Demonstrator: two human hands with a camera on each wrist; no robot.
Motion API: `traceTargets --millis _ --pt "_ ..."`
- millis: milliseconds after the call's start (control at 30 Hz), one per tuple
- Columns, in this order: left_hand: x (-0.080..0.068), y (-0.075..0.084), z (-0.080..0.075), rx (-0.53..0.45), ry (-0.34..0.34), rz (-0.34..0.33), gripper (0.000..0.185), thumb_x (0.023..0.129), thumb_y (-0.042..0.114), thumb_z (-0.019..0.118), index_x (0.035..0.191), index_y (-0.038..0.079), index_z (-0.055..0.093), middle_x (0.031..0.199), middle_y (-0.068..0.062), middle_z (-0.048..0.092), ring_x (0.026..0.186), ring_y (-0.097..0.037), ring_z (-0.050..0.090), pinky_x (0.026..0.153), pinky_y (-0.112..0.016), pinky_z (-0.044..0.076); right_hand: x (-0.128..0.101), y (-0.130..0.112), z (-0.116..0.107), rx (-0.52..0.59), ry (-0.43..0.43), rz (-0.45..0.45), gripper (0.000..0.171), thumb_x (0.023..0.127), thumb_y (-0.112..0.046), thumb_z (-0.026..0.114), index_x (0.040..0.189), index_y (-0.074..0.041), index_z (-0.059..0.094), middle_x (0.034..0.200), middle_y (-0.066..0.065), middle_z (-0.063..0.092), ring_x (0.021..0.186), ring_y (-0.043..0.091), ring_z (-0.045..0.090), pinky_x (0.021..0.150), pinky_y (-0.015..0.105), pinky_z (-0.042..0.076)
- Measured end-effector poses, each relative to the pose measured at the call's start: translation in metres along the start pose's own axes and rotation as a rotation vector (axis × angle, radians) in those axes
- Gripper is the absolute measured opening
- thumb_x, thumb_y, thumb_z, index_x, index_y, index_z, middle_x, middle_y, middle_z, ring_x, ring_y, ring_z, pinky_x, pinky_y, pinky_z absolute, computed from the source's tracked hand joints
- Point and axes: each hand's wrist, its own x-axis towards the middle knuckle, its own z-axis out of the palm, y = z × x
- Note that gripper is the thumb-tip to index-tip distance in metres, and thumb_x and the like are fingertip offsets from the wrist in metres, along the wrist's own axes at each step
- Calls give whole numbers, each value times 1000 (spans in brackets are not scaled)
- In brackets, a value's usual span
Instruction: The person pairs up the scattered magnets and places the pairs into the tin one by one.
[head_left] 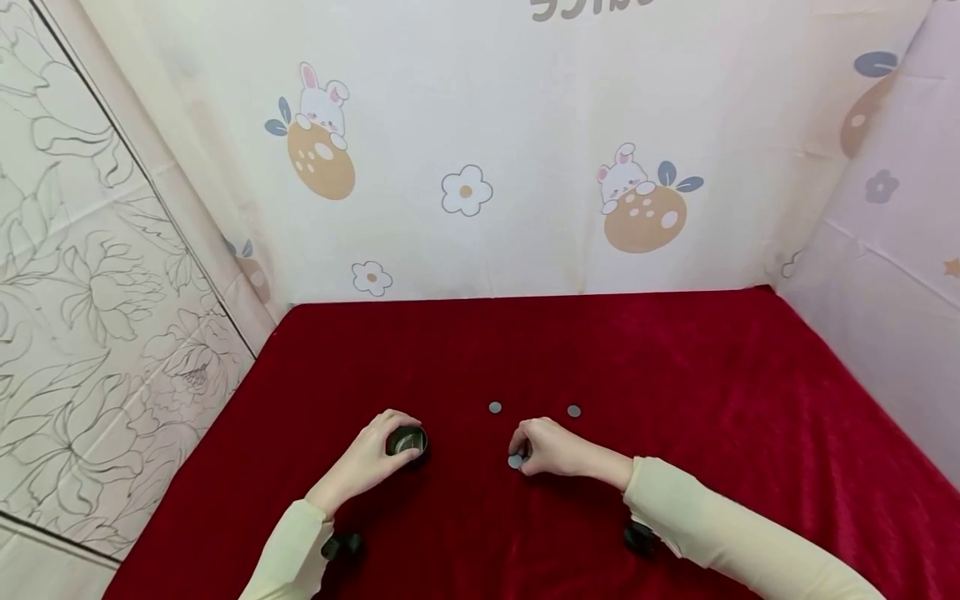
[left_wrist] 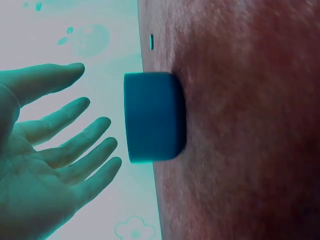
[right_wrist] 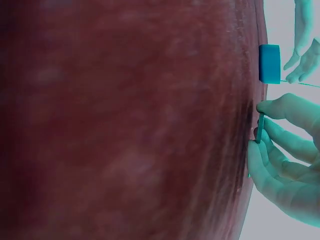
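A small dark round cup (head_left: 407,442) stands on the red cloth (head_left: 675,400). My left hand (head_left: 367,462) is beside it; in the left wrist view the left hand (left_wrist: 50,140) has its fingers straight and spread, a short gap away from the cup (left_wrist: 152,117). My right hand (head_left: 547,448) pinches a grey coin (head_left: 515,461) just above the cloth. The right wrist view shows that coin (right_wrist: 260,127) on edge between thumb and fingers of the right hand (right_wrist: 285,150), with the cup (right_wrist: 270,63) further off. Two more coins (head_left: 495,407) (head_left: 573,411) lie flat beyond my right hand.
Cream sheets printed with bunnies and flowers (head_left: 480,167) wall in the cloth at the back and right. A tiled wall (head_left: 90,317) stands to the left. Dark wrist mounts (head_left: 341,546) (head_left: 637,537) sit under both sleeves.
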Motion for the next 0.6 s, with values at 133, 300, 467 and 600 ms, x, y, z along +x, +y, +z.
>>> traceTargets --millis 133,300,467,600 --pt "-1 -6 -3 1 3 -2 37 78 15 68 112 9 55 108 -2 52 102 -23 51 84 -42 42 6 -6 -1 18 1 -11 16 70 3 63 85 -1 65 79 3 60 65 7 53 57 18 44" --pt "-3 -13 -6 13 -16 -5 40 78 13 67 115 6 53 109 -7 53 101 -23 52 85 -42 42 14 -13 -2 41 14 -11 16 71 2 63 87 -2 66 80 3 60 66 7 53 58 18 45" --pt "-5 -17 -7 16 -41 -37 44 79 12 66 119 4 51 112 -7 51 101 -25 52 83 -40 44 23 -20 -1 53 25 -13 16 71 0 64 86 -3 66 79 3 62 66 9 55 59 18 45" --pt "-6 -20 -6 5 -56 -53 47 79 12 66 122 2 48 114 -8 51 101 -28 53 82 -39 45 29 -24 0 61 34 -33 15 71 0 65 86 -3 67 79 3 62 66 8 54 59 17 45"
